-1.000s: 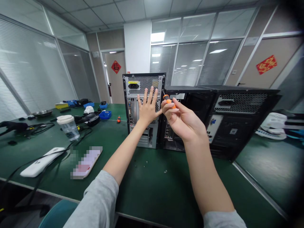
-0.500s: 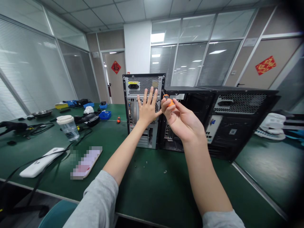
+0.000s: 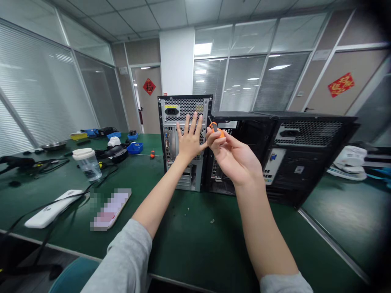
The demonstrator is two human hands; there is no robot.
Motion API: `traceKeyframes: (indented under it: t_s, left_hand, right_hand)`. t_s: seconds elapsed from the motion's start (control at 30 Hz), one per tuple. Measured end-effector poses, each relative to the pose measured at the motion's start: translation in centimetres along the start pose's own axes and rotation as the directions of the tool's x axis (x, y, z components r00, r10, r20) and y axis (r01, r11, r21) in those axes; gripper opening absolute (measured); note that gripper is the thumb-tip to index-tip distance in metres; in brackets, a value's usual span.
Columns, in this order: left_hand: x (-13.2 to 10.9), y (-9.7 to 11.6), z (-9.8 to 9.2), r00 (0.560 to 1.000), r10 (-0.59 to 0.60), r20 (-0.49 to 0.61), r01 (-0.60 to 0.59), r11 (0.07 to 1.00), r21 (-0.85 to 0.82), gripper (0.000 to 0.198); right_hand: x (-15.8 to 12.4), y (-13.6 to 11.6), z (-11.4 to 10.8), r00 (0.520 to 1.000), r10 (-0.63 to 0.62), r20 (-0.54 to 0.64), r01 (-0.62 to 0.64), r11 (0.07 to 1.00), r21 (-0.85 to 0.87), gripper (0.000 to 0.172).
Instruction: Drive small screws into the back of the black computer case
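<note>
A computer case [image 3: 187,104] stands upright on the green table, its rear panel with a power socket and ports facing me. My left hand [image 3: 190,139] lies open against that panel, fingers spread over the vents. Closed around an orange and black screwdriver [image 3: 218,130] is my right hand [image 3: 236,156], just right of the case. The screwdriver's thin shaft points up and left at the panel's upper right edge; whether its tip sits in a screw is too small to tell. Small loose screws [image 3: 212,221] lie on the table below.
Two more black computer cases stand to the right, one [image 3: 308,158] nearest the table's right end. On the left are a phone [image 3: 113,209], a white power bank [image 3: 53,208] under a cable, a lidded cup [image 3: 87,165], blue trays [image 3: 135,148] and another orange screwdriver [image 3: 152,154].
The screwdriver handle has turned slightly in my right hand, showing more of its black part. My left hand stays in place on the panel.
</note>
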State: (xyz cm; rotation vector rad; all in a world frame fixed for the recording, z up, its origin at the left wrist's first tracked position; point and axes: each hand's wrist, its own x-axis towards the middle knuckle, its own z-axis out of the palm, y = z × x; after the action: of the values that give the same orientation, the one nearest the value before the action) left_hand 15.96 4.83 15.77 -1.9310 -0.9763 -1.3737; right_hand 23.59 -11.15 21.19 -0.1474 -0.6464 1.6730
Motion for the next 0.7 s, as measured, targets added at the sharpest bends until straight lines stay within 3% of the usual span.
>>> traceKeyframes:
  t_s: [0.4,0.7]
  left_hand:
    - [-0.07,0.00,0.01,1.000,0.008,-0.007,-0.008,1.000,0.030,0.062]
    - [-0.10,-0.02,0.00,1.000,0.015,0.009,-0.015,0.999,0.042,0.063]
  right_hand:
    - [0.26,0.18,-0.27,0.996,-0.087,0.011,0.087,0.980,-0.178,0.043]
    - [0.56,0.12,-0.33,0.976,-0.162,0.144,0.206,0.901,-0.381,0.039]
